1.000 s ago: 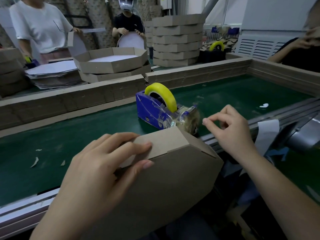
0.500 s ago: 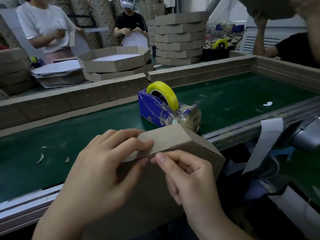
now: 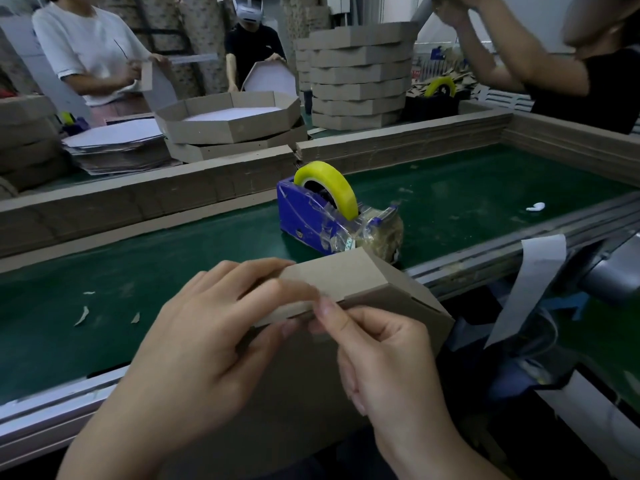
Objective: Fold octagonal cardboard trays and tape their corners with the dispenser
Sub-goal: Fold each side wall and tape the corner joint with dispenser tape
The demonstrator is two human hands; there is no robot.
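Fingers of the left hand (image 3: 207, 341) curl over the folded side wall of the cardboard tray (image 3: 349, 275), thumb beneath, while the right hand (image 3: 388, 362) pinches that wall's edge just beside them. The tray stands tilted at the near rail of the green belt (image 3: 138, 271), with the blue tape dispenser (image 3: 308, 220) at twelve o'clock, just beyond its corner.

The brown cardboard tray (image 3: 346, 275) stands tilted on edge at the near side of the counter (image 3: 138, 271), a folded wall corner uppermost. Just behind it the blue dispenser (image 3: 304, 216) sits upright, carrying a yellow tape roll (image 3: 332, 173).
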